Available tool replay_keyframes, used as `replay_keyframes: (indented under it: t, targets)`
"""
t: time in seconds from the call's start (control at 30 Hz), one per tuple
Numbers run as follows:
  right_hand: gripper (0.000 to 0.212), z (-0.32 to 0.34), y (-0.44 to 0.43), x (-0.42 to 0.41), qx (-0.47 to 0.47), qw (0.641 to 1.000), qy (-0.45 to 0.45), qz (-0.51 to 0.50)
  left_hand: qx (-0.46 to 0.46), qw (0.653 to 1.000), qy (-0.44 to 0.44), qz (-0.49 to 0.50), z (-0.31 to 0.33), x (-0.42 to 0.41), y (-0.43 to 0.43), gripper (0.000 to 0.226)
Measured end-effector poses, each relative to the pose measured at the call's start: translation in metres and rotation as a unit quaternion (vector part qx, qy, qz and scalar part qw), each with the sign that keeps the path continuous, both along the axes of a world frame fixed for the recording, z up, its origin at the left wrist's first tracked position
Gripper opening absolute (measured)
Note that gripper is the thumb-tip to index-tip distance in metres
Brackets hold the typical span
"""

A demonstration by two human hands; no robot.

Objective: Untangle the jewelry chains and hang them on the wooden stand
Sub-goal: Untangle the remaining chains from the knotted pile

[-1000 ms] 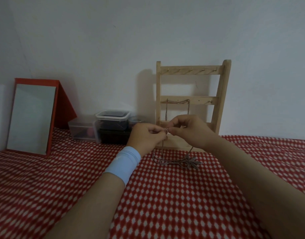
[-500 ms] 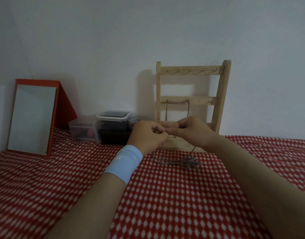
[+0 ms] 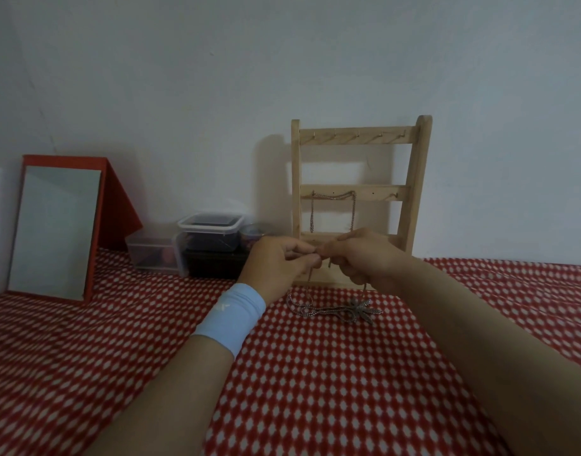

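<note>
one chain [image 3: 310, 312] is still being pinched by the left hand [image 3: 276, 266] and right hand [image 3: 363, 256], barely moved; untangling is being continued.

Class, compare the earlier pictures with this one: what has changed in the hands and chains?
Almost nothing moved. The left hand and right hand still pinch the chain between them, perhaps slightly closer together. Its pendant end stays on the checked cloth; the hung chain stays on the wooden stand.
</note>
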State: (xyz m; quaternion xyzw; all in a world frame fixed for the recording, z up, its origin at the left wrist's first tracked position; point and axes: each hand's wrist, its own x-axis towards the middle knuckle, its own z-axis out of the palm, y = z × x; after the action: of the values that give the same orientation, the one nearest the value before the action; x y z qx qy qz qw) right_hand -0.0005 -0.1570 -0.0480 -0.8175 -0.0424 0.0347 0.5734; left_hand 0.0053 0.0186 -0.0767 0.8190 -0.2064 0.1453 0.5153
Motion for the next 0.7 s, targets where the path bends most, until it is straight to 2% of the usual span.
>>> replay_keyframes:
  t: [0.1, 0.2, 0.33, 0.5, 0.7]
  targets:
    - [0.024, 0.0, -0.002, 0.001, -0.019, 1.0, -0.009, -0.022, 0.044, 0.998, -0.045, 0.005, -0.001, 0.0, -0.002, 0.012]
    - [0.023, -0.002, -0.002, 0.001, -0.018, 1.0, -0.008, -0.024, 0.071, 0.993, -0.09, 0.034, -0.006, 0.003, -0.003, 0.017]
    - [0.023, -0.001, 0.002, 0.0, -0.014, 0.999, -0.018, -0.031, 0.061, 0.987, -0.135, 0.066, -0.009, 0.004, -0.005, 0.017]
    - [0.025, 0.001, 0.003, -0.003, -0.021, 0.999, -0.037, -0.023, 0.008, 0.991, -0.113, 0.072, -0.01, 0.005, -0.005, 0.016]
    - [0.01, 0.005, -0.007, -0.005, -0.013, 0.998, -0.048, 0.045, -0.011, 0.996, -0.076, 0.04, -0.008, 0.006, 0.004, 0.014]
